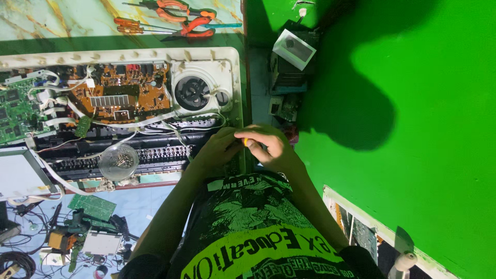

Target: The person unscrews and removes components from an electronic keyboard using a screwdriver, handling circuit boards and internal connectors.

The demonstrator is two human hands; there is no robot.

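Both hands meet at the right end of the opened keyboard (129, 103). The right hand (271, 144) has its grip pinched on a small orange-tipped tool (245, 141), probably a screwdriver. The left hand (217, 150) rests against the keyboard at nine o'clock of it; I cannot tell its grip. A screw bowl (119, 161) sits further toward nine, pliers (188, 26) at eleven
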